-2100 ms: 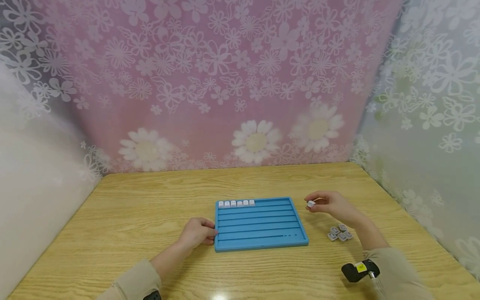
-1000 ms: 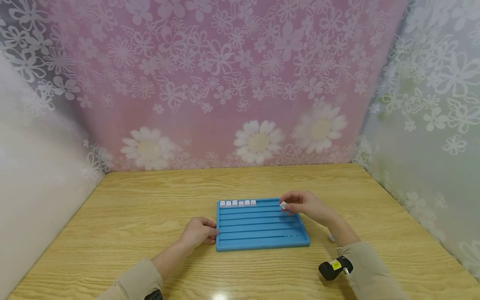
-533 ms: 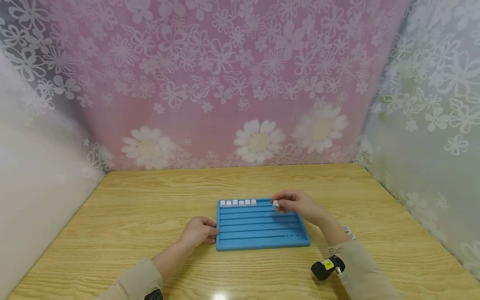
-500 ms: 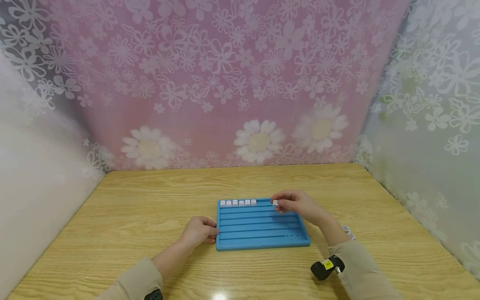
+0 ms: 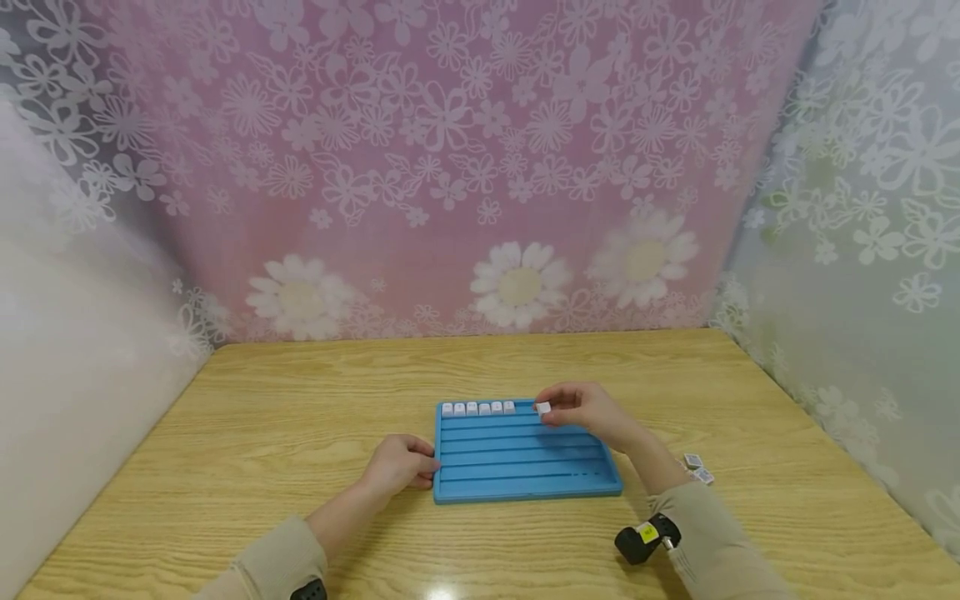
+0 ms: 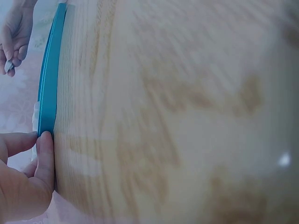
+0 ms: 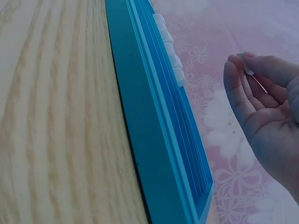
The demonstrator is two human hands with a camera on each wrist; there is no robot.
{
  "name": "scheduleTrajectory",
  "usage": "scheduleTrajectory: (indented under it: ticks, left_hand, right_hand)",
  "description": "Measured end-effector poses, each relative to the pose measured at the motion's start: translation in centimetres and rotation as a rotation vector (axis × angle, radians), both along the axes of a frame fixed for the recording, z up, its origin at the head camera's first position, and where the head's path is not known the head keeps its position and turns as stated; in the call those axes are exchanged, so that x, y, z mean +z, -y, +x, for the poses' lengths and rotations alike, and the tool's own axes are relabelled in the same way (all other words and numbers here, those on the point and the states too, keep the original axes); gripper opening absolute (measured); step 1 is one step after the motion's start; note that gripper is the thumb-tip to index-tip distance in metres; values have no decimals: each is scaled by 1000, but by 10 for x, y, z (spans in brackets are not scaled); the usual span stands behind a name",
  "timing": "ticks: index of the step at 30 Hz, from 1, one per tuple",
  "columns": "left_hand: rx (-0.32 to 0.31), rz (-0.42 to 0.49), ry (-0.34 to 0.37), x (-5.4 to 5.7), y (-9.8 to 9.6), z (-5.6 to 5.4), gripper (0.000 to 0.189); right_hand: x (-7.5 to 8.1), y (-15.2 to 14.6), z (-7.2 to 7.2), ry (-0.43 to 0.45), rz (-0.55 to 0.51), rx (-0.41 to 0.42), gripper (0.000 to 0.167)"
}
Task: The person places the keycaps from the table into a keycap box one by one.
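A white keycap (image 5: 543,409) is pinched between the thumb and fingertips of my right hand (image 5: 596,412), above the top groove of a blue ridged tray (image 5: 517,450). Several white keycaps (image 5: 484,408) stand side by side at the left end of that groove; a short gap parts them from the held one. My left hand (image 5: 397,464) grips the tray's left side near its front, thumb and fingers on the edge. In the right wrist view the held keycap (image 7: 244,63) shows at the fingertips of the right hand (image 7: 268,102), tilted. Its marking is too small to read.
Loose keycaps (image 5: 697,468) lie on the wooden table (image 5: 315,392) right of the tray, partly hidden by my right forearm. A black wrist camera (image 5: 647,537) sits on the right sleeve. Flower-patterned curtains (image 5: 480,167) enclose the table at back and sides.
My right hand has carried the keycap leftward from beside the tray to over its top groove, close to the row. The left hand keeps its place at the tray's edge.
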State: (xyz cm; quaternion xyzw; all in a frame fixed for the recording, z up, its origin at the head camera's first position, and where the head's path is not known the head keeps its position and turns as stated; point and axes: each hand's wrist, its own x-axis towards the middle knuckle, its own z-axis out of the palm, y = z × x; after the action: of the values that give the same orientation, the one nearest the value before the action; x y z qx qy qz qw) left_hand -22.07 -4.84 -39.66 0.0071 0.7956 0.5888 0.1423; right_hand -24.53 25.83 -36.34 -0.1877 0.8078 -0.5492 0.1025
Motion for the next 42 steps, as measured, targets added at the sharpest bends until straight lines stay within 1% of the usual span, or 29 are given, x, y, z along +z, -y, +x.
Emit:
scheduleTrajectory:
  ticks: [7,11,18,25,30,36,38,42]
  left_hand:
    - [7,-7,1,1,-1,1,23]
    - [11,-9,7,1,-1,0,23]
    - [10,-12,5,0,0,-1,23]
    - [4,-5,14,1,0,-1,22]
    - [2,0,12,3,1,-1,23]
    - [17,2,15,3,-1,0,21]
    - [23,1,14,3,-1,0,20]
    - [25,-3,12,3,-2,1,20]
  right_hand:
    - [-2,5,-3,-25,42,-27,42]
    - [-2,8,-5,-26,19,-33,40]
    - [-5,14,-10,-14,6,-101,38]
    - [-10,18,-16,-2,-2,-135,32]
    - [-12,20,-22,-12,30,-193,29]
    - [-10,23,-26,-7,88,-258,31]
    - [-10,25,-28,-12,109,-272,30]
    - [-11,28,-31,-57,169,-278,26]
